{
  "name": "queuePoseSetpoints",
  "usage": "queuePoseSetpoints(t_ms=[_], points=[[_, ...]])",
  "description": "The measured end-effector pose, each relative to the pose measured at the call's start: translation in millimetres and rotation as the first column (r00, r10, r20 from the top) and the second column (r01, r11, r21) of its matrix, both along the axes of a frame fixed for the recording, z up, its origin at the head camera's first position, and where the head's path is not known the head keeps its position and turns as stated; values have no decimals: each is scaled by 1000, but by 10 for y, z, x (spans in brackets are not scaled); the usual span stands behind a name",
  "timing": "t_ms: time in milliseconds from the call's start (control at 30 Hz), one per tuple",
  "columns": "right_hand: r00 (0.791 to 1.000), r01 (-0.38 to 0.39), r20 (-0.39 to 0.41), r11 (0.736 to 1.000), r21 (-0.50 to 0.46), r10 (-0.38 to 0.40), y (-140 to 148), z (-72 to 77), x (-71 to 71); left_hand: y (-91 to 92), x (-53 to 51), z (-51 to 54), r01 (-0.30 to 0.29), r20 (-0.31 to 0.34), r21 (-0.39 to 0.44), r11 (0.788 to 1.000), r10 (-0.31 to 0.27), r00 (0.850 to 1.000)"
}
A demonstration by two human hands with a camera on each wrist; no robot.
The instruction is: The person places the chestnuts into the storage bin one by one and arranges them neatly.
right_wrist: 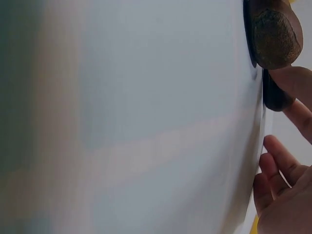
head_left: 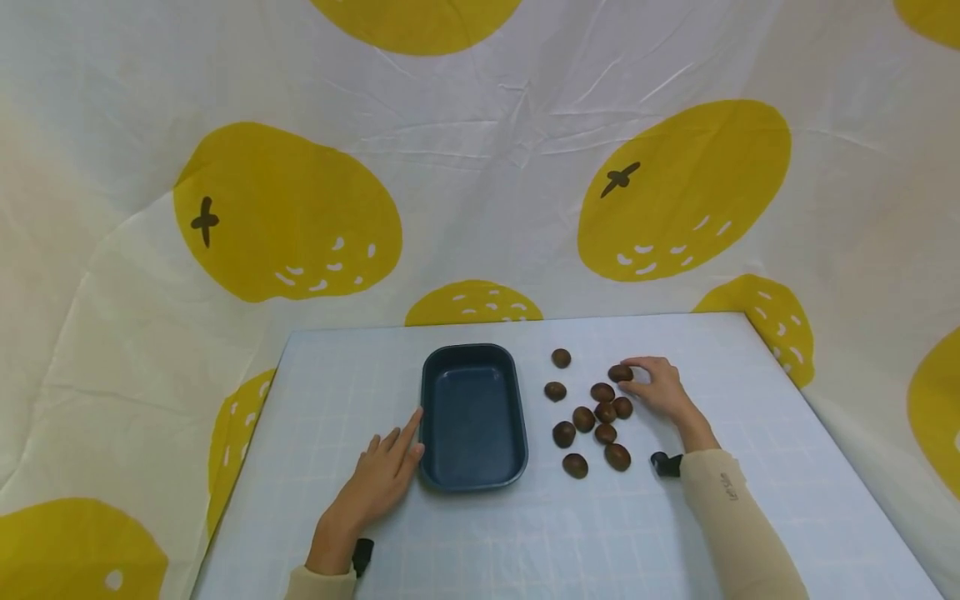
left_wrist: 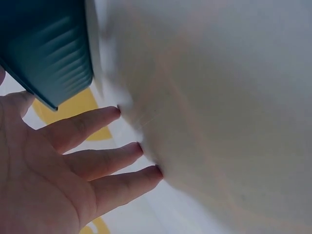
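Observation:
Several brown chestnuts (head_left: 583, 419) lie loosely grouped on the table, right of a dark blue rectangular tray (head_left: 472, 425). At the group's far right, my right hand (head_left: 660, 387) pinches one chestnut (head_left: 620, 373) between thumb and index finger. In the right wrist view that chestnut (right_wrist: 277, 95) is dark and partly hidden behind a nearer chestnut (right_wrist: 278, 39), while the other fingers rest loosely bent by the tabletop. My left hand (head_left: 378, 479) lies at the tray's left side, index finger and thumb touching its edge. The left wrist view shows this hand's (left_wrist: 44, 170) other fingers extended beside the tray (left_wrist: 58, 53).
The table (head_left: 337, 375) has a pale checked cover. Behind it hangs a white cloth (head_left: 487, 208) with large yellow fruit prints. A black wrist camera (head_left: 666, 465) sits by the right sleeve, another (head_left: 362, 556) by the left.

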State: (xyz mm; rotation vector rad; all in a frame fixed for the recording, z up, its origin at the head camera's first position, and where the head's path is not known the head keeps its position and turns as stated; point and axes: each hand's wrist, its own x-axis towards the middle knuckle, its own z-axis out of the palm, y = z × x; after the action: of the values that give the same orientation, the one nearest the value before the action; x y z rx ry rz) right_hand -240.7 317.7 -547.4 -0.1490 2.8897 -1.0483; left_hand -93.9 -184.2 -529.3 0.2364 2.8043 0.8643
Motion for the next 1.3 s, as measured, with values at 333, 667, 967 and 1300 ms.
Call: queuePoseSetpoints(t_ms=[333,667,967,1300], points=[[997,54,57,999,4,-54,-21,-7,11,2,-10,-10,6,-2,8,1000,-6,1000],[998,46,51,999,4,-46,-26,50,23,3,-5,1,7,-13,13,1000,-7,1000],[989,73,137,993,-96,-59,-78,198,55,-4,-3,-13,3,0,12,1000,-3,1000],[997,23,78,989,-147,-12,-347,418,98,-5,-11,-18,0,4,25,1000,0,1000]])
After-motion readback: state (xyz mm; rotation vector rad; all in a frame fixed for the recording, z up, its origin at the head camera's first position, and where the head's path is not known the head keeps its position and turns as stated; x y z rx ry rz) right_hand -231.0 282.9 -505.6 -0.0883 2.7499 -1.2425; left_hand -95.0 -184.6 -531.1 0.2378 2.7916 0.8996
